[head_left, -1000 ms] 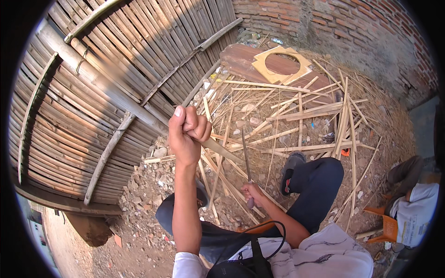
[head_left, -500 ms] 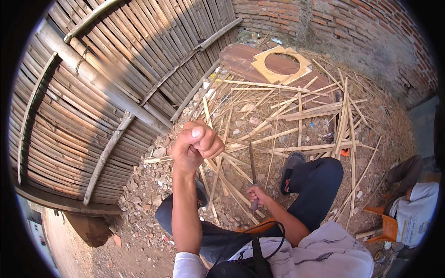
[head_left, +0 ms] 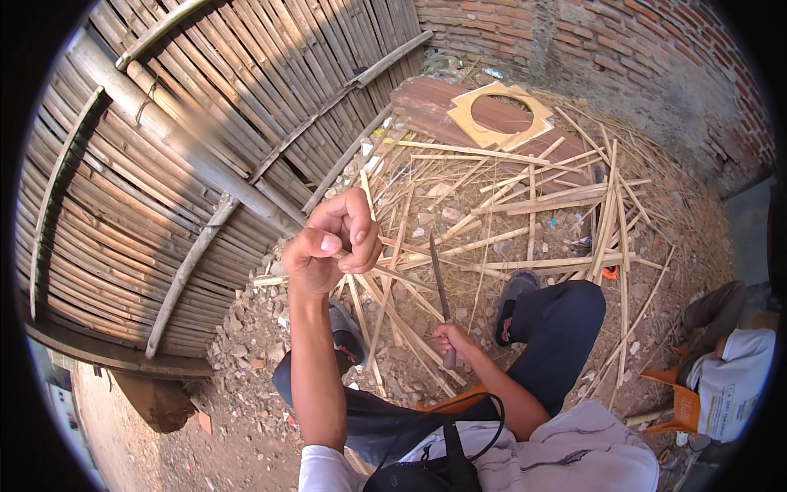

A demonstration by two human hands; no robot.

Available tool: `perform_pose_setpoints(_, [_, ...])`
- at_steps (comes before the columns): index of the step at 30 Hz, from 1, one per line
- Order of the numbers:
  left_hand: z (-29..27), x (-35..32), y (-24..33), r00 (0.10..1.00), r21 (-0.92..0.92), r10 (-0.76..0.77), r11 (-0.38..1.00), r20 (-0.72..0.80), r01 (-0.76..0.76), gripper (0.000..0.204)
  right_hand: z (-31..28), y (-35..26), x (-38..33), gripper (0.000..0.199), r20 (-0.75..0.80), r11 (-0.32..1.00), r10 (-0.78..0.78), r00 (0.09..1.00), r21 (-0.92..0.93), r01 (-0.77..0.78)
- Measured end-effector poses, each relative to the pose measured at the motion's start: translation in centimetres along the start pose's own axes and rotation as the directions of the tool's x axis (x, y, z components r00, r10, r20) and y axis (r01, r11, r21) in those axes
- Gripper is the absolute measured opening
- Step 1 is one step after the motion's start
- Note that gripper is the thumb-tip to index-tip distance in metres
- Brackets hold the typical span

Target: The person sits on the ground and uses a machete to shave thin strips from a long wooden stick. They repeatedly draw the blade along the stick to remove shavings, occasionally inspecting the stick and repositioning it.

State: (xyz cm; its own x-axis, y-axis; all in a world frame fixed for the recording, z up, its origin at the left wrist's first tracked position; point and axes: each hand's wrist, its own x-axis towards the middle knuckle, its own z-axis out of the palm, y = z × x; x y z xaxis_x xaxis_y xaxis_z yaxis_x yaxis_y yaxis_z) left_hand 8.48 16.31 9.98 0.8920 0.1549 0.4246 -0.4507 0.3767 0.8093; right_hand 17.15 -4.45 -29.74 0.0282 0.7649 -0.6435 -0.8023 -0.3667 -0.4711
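Note:
My left hand (head_left: 334, 243) is raised in front of me with its fingers curled and the thumb bent in toward them. Whatever sits between thumb and fingers, if anything, is too small to make out. Lower down, near my right knee, my right hand (head_left: 452, 338) is wrapped round the handle of a long, narrow knife (head_left: 439, 279). Its dark blade points up and away from me. Beyond both hands, split bamboo strips (head_left: 492, 221) lie crisscrossed on the ground.
A cut-out yellowish board with a round hole (head_left: 459, 116) rests on a brown wooden panel (head_left: 414, 97) at the back. A bamboo wall (head_left: 193, 156) rises left, a brick wall (head_left: 607, 57) behind. Another person (head_left: 734, 377) sits at right by an orange chair (head_left: 687, 407). Rubble covers the ground.
My left hand has shifted slightly left and its fist has loosened, fingers lifting a little from the thumb. The knife in my right hand has tilted slightly, its tip moving left and farther away.

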Motion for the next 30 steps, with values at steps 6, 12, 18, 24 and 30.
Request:
perform_pose_setpoints(6, [-1.8,0.7,-0.8,0.868,0.236,0.349,0.931,-0.352,-0.279,0.026,1.5,-0.3,-1.1,0.020,-0.112,0.973,-0.231,0.967,-0.052,0.226])
perform_pose_setpoints(12, [-0.7,1.2,-1.0,0.785,0.396,0.417,0.887,-0.459,-0.240,0.022,6.7,-4.9,-6.6,0.022,-0.044,0.900,-0.429,0.902,0.065,0.431])
perform_pose_setpoints(18, [-0.4,2.3,-1.9,0.802,0.408,0.362,0.898,-0.475,-0.163,0.025,5.2,-0.5,-4.6,0.022,-0.021,0.960,-0.279,0.960,0.034,0.279])
perform_pose_setpoints(24, [-0.3,2.1,-1.9,0.727,0.479,0.425,0.865,-0.539,-0.150,0.026,6.0,-1.5,-5.2,0.023,-0.049,0.961,-0.207,0.977,0.177,0.213])
perform_pose_setpoints(30, [0.7,2.6,-2.6,0.591,0.605,0.526,0.792,-0.611,-0.080,0.034,9.6,-5.3,-7.4,0.024,-0.052,0.841,-0.531,0.846,0.095,0.533])
